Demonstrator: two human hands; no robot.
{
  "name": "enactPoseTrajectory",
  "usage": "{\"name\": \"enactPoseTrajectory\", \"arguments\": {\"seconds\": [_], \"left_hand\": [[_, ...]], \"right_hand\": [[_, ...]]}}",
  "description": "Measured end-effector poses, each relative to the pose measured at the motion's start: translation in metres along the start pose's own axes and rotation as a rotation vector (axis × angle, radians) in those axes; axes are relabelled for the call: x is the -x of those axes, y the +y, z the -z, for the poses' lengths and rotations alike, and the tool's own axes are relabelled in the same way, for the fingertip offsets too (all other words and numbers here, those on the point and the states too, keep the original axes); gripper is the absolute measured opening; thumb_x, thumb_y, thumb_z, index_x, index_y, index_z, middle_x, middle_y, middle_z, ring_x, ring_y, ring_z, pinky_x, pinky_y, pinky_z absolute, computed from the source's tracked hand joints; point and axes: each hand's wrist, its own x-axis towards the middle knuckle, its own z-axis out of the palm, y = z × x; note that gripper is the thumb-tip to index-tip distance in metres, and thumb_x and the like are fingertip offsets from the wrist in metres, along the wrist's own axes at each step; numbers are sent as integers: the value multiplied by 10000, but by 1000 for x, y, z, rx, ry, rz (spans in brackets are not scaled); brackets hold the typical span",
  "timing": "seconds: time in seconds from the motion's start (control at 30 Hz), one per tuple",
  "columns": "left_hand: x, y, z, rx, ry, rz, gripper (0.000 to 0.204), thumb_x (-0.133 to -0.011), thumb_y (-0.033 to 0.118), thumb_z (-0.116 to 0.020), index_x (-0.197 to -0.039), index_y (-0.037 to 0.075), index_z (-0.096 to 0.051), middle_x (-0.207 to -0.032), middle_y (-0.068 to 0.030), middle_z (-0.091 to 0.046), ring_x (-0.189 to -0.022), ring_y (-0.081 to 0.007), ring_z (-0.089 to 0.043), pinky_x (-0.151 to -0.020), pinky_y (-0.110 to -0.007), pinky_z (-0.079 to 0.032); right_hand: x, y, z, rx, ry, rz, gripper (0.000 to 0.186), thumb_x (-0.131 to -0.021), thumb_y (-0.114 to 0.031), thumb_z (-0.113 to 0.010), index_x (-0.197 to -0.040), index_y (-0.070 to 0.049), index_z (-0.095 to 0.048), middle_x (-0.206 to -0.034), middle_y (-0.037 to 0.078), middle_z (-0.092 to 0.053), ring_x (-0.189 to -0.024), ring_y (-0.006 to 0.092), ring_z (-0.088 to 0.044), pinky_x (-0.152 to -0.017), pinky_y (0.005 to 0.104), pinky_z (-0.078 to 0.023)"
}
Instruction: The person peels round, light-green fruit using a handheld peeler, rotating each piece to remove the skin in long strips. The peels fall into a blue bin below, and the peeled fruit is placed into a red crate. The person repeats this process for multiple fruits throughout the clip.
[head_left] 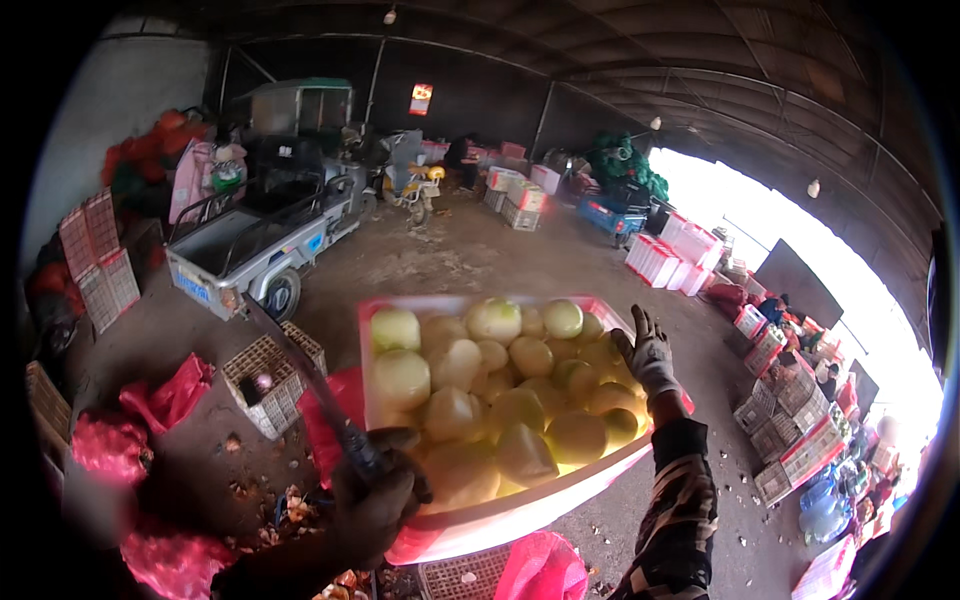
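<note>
Peeled, pale onions (517, 415) fill a pink-and-white box (540, 500) right in front of me. My left hand (375, 495), dark in shadow, is closed around the handle of a long knife (310, 375) at the box's near left corner. Its dark blade points up and to the left, past the box's side. My right hand (650, 360) wears a light glove and lies along the box's right rim with its fingers apart; I cannot tell how firmly it touches. The onions' lower layers are hidden.
Left of the box is a plastic crate (270, 385), with red mesh sacks (112, 447) and onion skins nearby. A cargo tricycle (250, 250) stands at the back left. Stacked crates (790, 425) and seated people line the right side, and white boxes (675, 250) are farther back.
</note>
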Motion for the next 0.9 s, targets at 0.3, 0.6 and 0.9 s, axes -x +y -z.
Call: {"name": "enactPoseTrajectory", "arguments": {"seconds": [0.3,0.6,0.9], "left_hand": [[-4,2,-7,-118,19,-8,335,-820,77,-511,-1135,-36,-490,-601,-119,-545,-489,-147,-495,-463,-268,-395],[1,-20,-8,103,-97,1,416,-830,49,-567,-1227,23,-444,-806,-80,-598,-551,-84,-474,-465,-202,-366],[-4,-5,1,-13,-91,109,385,-814,-34,-583,-1181,-38,-467,-794,-60,-600,-691,-105,-565,-622,-248,-455]], "right_hand": [[-107,-133,46,-310,237,176,566,-880,-405,-506,-1319,-69,-386,-1305,149,-467,-1204,294,-439,-994,407,-344],[-108,-216,-105,-5,-78,393,668,-886,-535,-394,-1346,-52,-356,-1295,180,-471,-1159,364,-467,-960,476,-357],[-139,-216,-65,-416,55,157,547,-911,-471,-415,-1282,-70,-398,-1359,183,-396,-1214,367,-414,-944,476,-366]]}}
